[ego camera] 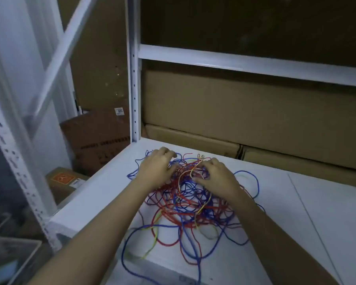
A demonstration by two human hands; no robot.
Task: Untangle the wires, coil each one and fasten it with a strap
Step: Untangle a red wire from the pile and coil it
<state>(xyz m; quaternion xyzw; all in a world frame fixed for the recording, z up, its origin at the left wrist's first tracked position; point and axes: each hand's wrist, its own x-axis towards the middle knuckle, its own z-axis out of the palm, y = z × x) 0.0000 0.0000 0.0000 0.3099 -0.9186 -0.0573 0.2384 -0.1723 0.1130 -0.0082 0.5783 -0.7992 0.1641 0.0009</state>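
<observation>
White shelf surface (327,212); cardboard boxes (245,112) stacked at 12 o'clock; white rack upright (134,79) at 11; orange-labelled box (64,179) at 9.

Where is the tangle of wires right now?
In the head view, the wire tangle lies on the white shelf, centre, under the left hand and right hand.

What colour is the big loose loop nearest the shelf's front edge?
Blue: the loop trails from the wire pile, clearest in the head view.
</observation>
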